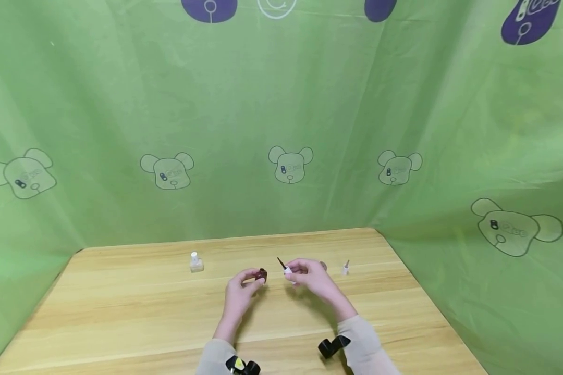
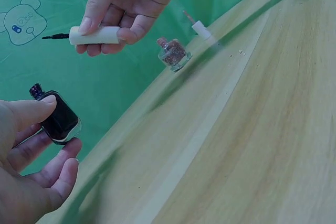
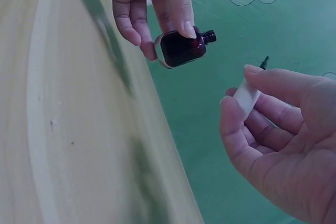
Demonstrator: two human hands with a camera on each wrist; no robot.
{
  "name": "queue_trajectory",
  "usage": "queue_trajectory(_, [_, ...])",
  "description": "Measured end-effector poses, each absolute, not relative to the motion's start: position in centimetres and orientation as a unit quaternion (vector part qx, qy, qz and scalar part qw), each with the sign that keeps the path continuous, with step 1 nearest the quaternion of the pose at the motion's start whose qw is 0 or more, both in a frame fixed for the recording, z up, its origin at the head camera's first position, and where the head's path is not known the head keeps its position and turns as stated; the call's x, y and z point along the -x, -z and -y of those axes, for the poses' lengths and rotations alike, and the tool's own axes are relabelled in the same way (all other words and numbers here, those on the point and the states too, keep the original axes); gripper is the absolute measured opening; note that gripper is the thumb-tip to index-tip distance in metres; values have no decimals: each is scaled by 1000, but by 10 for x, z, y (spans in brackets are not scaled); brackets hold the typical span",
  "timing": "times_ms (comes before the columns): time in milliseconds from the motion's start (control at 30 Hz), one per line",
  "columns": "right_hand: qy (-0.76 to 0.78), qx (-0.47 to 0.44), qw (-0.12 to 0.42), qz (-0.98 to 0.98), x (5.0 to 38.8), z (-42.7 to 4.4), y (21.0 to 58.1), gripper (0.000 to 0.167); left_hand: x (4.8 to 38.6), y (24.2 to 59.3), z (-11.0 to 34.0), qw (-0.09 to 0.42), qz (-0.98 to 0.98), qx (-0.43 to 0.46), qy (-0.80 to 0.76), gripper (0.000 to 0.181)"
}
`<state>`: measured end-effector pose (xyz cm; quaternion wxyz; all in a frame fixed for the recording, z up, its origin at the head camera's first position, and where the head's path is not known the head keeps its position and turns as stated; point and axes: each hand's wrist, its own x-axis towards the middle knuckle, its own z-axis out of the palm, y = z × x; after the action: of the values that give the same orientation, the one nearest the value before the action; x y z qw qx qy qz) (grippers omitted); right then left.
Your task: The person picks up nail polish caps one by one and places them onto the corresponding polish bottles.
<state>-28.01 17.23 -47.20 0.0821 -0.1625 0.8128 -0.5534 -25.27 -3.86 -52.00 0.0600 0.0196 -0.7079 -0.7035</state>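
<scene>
My left hand (image 1: 240,296) pinches a small dark red glass bottle (image 1: 261,275) with its threaded neck uncovered; the left wrist view shows the bottle (image 2: 61,119) tilted between thumb and fingers. In my right hand (image 1: 315,281) is a white cap (image 1: 288,271) with a dark brush pointing away from the fingers, toward the upper left in the head view. The right wrist view shows the cap (image 3: 247,97) gripped by thumb and fingers, apart from the bottle (image 3: 182,49). Both hands are raised above the wooden table.
An uncapped glittery pink bottle (image 2: 174,54) stands on the table (image 1: 136,312) behind my right hand. Beside it a white cap (image 1: 345,270) stands with its brush upward. A clear bottle with a white cap (image 1: 196,264) is at the back left. Green cloth (image 1: 234,104) surrounds the table.
</scene>
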Motion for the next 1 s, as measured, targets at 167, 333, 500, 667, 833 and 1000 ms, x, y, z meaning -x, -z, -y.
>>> queue_trajectory(167, [552, 156, 68, -816, 278, -171, 466, 30, 248, 511, 40, 58, 705, -17, 707, 35])
queue_trajectory(333, [536, 156, 48, -828, 279, -175, 466, 29, 250, 514, 39, 60, 711, -14, 701, 35])
queue_trajectory(500, [528, 154, 42, -834, 274, -177, 458, 29, 250, 517, 37, 62, 718, -12, 693, 33])
queue_trajectory(667, [528, 154, 42, -834, 271, -178, 457, 28, 250, 519, 35, 62, 717, -4, 694, 31])
queue_trajectory(833, [519, 143, 42, -841, 272, -179, 458, 25, 250, 519, 34, 58, 721, 1, 690, 30])
queue_trajectory(1000, [520, 142, 45, -841, 272, -178, 458, 26, 249, 517, 34, 51, 724, -2, 688, 30])
